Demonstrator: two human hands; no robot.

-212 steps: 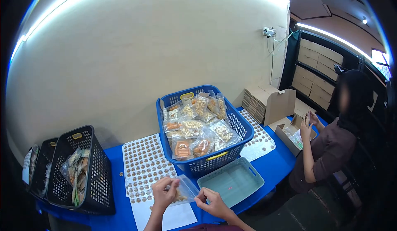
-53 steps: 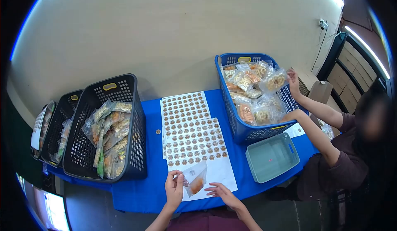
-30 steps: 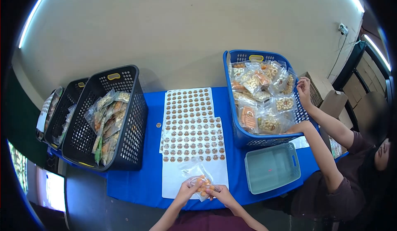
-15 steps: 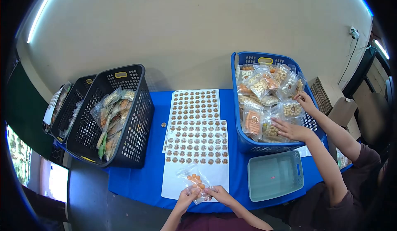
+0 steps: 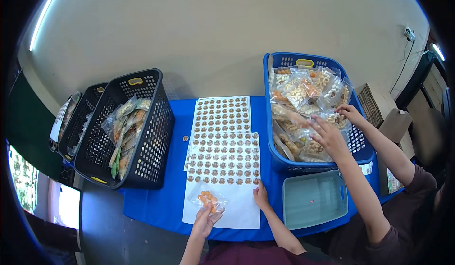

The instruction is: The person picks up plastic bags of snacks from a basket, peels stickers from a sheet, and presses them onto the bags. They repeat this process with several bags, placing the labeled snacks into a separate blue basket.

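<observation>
My left hand (image 5: 204,221) is closed on the lower edge of a clear plastic bag of orange ball-shaped snacks (image 5: 207,198), held over the bare lower part of a white paper. My right hand (image 5: 261,196) is at the right edge of the sticker sheet (image 5: 222,158), its fingers pinched by the lowest right sticker. Whether a sticker has come loose there is too small to tell. Rows of round brown stickers cover this sheet, which overlaps another sticker sheet (image 5: 222,115) behind it. One single round sticker (image 5: 186,138) lies on the blue cloth to the left.
A blue basket (image 5: 279,163) full of bagged snacks stands at right, with a co-worker's two hands (image 5: 332,139) over it. In front sits a greenish plastic tub (image 5: 315,213). Dark baskets (image 5: 159,146) holding snack bags stand at left. Cardboard (image 5: 394,125) leans at far right.
My right hand has let go of the bag and moved up and right to the sheet's edge. My left hand has shifted left with the bag. The co-worker's nearer hand has lifted.
</observation>
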